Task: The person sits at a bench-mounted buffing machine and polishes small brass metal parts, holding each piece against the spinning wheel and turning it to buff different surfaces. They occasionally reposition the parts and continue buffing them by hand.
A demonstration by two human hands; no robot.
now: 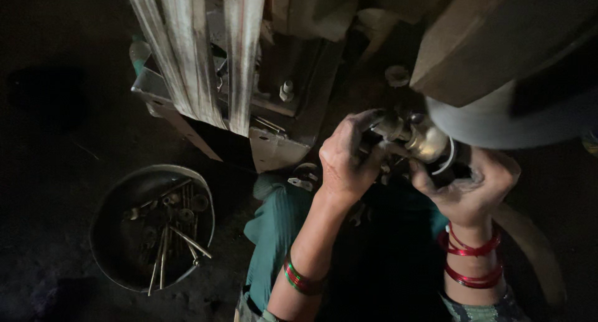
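My left hand (346, 160) is curled over the near end of a small shiny metal fitting (418, 137) that sticks out from under a large grey machine body (498, 119). My right hand (468, 188) grips the same fitting from below and the right, its thumb against the rounded brass-coloured part. A thin white ring (448, 160) hangs around the fitting by my right thumb. Red bangles sit on both wrists. The part beneath my fingers is hidden in the dark.
A round metal bowl (109, 235) on the dark floor at lower left holds several long bolts and small parts. A metal frame (274, 148) with pale flat straps (205, 54) running over it stands at the top centre. Teal cloth (274, 228) lies below my arms.
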